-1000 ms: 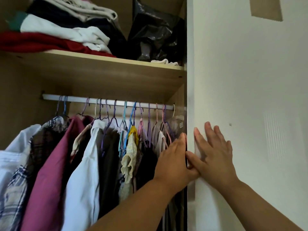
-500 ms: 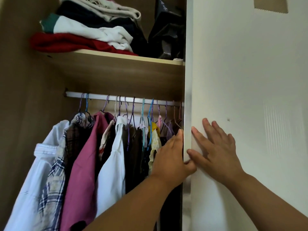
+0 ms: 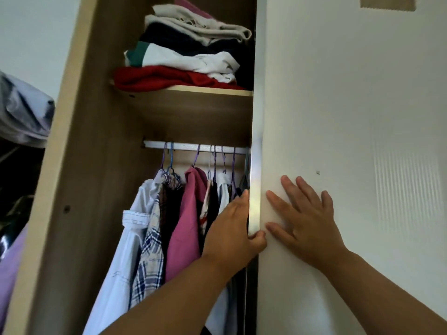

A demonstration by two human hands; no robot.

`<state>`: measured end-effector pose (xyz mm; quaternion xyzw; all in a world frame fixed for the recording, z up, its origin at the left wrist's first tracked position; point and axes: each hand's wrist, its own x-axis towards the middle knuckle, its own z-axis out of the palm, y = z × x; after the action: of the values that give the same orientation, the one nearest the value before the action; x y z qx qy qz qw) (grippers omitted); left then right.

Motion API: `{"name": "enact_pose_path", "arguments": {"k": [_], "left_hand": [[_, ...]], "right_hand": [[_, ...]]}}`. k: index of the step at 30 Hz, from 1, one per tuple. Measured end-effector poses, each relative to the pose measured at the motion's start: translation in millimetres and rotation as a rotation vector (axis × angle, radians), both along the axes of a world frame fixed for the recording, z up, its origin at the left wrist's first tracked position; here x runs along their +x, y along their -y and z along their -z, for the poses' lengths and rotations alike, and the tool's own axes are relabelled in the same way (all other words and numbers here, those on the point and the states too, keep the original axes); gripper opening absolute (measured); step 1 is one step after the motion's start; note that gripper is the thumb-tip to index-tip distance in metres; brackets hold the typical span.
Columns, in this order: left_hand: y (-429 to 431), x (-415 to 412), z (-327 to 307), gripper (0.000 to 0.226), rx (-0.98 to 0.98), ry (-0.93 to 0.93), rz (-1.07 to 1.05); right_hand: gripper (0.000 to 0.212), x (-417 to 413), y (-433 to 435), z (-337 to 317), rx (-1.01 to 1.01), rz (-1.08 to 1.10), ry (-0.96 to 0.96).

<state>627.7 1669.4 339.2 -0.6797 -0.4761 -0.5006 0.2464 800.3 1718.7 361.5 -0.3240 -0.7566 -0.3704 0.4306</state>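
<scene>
**A:** How will the wardrobe door (image 3: 350,117) handle?

**B:** I'd judge it stiff and fairly heavy. It's a tall, flat white panel with a smooth face and nothing to hook onto. It stands right under the right grip (image 3: 307,223), with its metal edge strip (image 3: 255,189) between the two grips.

**A:** So where should one take hold?

**B:** At that strip. The left grip (image 3: 232,228) pinches it, with the thumb on the front and the fingers round the back. The fingers are hidden, so I assume they are hooked. The right grip lies spread flat, palm pressed on the face just beside the strip. A flat palm may slide on paint that smooth, so the edge hold probably does the steering.

**A:** Is anything close by?

**B:** Hanging shirts (image 3: 183,213) are just behind the left grip, soft enough to get caught at the edge. Their rail (image 3: 193,148) is above it. Higher up is a shelf (image 3: 208,90) with folded clothes (image 3: 183,59). The wardrobe's side panel (image 3: 72,165) is well off to the left grip's outer side.
</scene>
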Motion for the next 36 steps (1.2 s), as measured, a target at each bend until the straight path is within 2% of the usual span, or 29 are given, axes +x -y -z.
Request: {"name": "enact_pose_path", "arguments": {"k": [9, 14, 21, 28, 36], "left_hand": [[48.9, -88.2, 1.7, 0.076, 0.01, 0.016, -0.168], [78.2, -128.1, 2.8, 0.079, 0.048, -0.072, -0.499], [115.4, -170.1, 3.2, 0.082, 0.025, -0.074, -0.847], [143.0, -203.3, -0.1, 0.083, 0.019, 0.041, -0.973], [157.1, -238.8, -3.4, 0.085, -0.062, 0.097, -0.981]], "right_hand": [[0.059, -60.4, 15.8, 0.8, 0.089, -0.088, 0.097], [0.055, -91.1, 23.9, 0.9, 0.139, -0.178, 0.099], [0.05, -136.9, 36.8, 1.9, 0.185, -0.254, 0.081], [0.048, -175.3, 47.5, 3.4, 0.196, -0.296, 0.087], [0.049, -206.3, 55.4, 5.0, 0.228, -0.291, 0.1]]}}
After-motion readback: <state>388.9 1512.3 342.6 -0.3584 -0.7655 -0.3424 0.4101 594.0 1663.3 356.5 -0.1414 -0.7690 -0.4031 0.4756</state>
